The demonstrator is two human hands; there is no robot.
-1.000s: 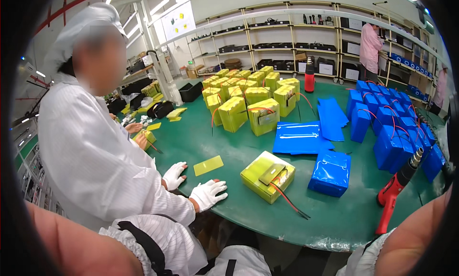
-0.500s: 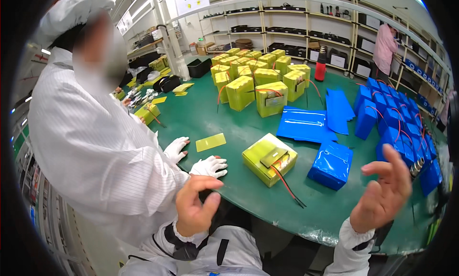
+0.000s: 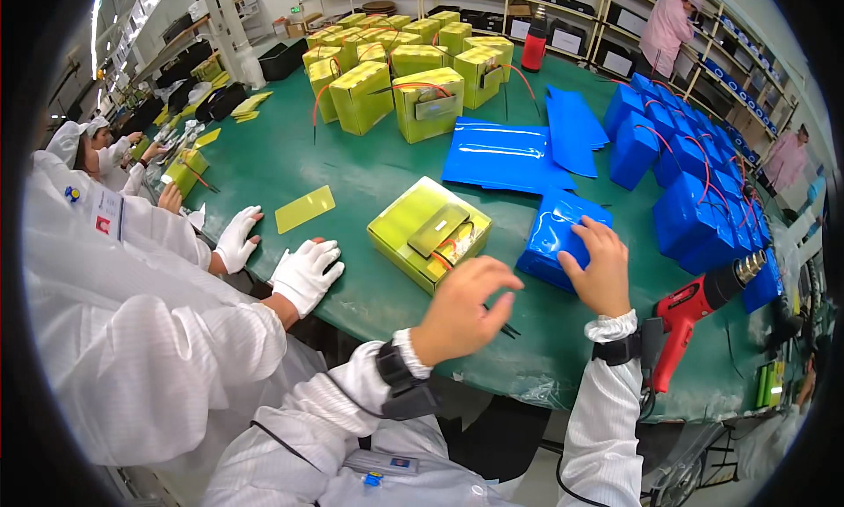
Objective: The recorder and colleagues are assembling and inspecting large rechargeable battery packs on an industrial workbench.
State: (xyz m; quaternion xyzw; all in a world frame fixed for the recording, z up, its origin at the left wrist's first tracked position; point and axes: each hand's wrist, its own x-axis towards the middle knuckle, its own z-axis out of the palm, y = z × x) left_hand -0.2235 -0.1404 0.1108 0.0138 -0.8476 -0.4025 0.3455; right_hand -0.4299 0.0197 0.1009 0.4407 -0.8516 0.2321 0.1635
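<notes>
A yellow-green battery pack lies flat on the green table, with a small flat board on top and red and black wires at its near side. Over those wires hovers my left hand, its fingers curved and apart, holding nothing; it partly hides the wires. My right hand rests with spread fingertips on the near right part of a blue plastic-wrapped battery pack, just right of the yellow one. Behind both lie flat blue plastic sleeves.
Several yellow packs stand at the back, blue packs at the right. A red heat gun is right of my right arm. At left, a co-worker's white-gloved hands rest near a yellow sheet. A red-and-black bottle stands far back.
The view has turned right and down. My right hand has come from mid-air onto the blue pack, and my left hand has moved right to the yellow pack's wires. The heat gun now shows clearly.
</notes>
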